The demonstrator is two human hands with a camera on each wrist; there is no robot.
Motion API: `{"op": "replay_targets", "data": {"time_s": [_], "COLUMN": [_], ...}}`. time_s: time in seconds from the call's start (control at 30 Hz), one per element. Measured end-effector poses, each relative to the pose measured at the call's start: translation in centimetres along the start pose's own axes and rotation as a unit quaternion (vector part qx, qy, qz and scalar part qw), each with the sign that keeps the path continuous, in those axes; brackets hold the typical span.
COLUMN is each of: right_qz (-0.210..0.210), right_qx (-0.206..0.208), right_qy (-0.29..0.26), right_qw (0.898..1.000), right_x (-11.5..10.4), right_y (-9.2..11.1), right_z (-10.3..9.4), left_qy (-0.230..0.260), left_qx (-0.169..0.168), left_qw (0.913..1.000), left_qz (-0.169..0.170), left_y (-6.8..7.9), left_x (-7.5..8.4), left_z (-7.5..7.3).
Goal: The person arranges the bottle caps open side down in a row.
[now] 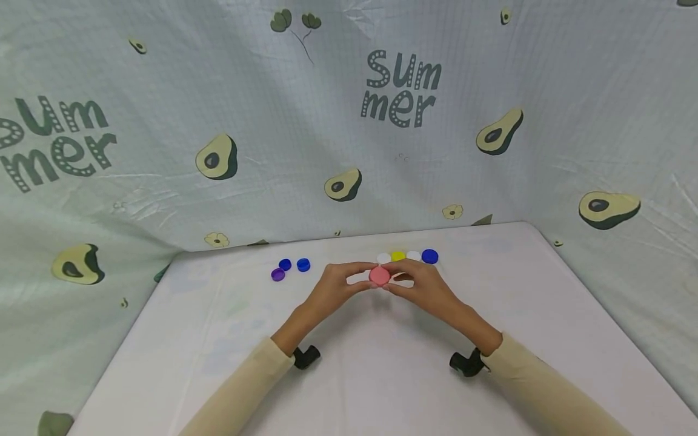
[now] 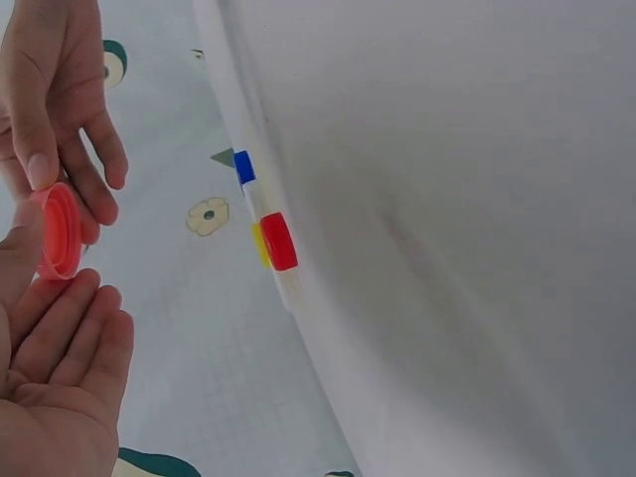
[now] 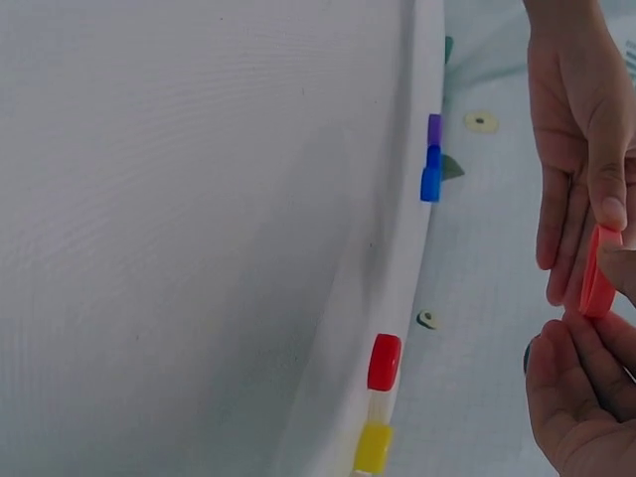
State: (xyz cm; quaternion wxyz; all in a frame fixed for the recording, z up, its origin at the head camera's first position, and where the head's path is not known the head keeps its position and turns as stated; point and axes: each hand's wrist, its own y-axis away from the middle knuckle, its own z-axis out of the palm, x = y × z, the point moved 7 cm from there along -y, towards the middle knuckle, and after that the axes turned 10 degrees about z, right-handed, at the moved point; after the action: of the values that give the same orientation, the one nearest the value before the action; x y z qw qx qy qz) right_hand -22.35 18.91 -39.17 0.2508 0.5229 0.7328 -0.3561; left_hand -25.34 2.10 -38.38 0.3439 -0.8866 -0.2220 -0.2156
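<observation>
Pink cap (image 1: 380, 276), hollow side down

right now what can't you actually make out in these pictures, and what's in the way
Head view: the red cap, apparently behind the right hand.
Head view: the yellow cap's lower edge, covered by the right hand.
Left wrist view: part of the left hand, cut off by the left edge.
Right wrist view: part of the pink cap, covered by a thumb.
</observation>
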Motion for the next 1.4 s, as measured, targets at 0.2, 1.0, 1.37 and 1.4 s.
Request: {"op": "replay_targets", "data": {"time_s": [0.2,1.0,1.37,1.4], "right_qz": [0.0,-0.022,-0.01,-0.009], "right_qx": [0.001,0.001,-0.011,-0.013], "right_qy": [0.011,0.059,0.059,0.056], "right_qw": [1.0,0.998,0.998,0.998], "right_x": [0.2,1.3,2.0,2.1], "right_y": [0.2,0.4,0.1,0.2], "right_z": [-0.9,-2.8,-3.2,-3.2], "left_qy": [0.01,0.035,0.052,0.051], "left_qx": [-0.006,-0.045,-0.052,-0.05], "left_qw": [0.9999,0.9984,0.9972,0.9973], "left_qz": [0.001,-0.002,-0.016,-0.018], "left_y": [-0.8,-2.8,-3.7,-3.8], "left_x": [0.2,-0.5,-0.9,-0.9], "left_z": [0.5,3.0,3.4,3.5]}}
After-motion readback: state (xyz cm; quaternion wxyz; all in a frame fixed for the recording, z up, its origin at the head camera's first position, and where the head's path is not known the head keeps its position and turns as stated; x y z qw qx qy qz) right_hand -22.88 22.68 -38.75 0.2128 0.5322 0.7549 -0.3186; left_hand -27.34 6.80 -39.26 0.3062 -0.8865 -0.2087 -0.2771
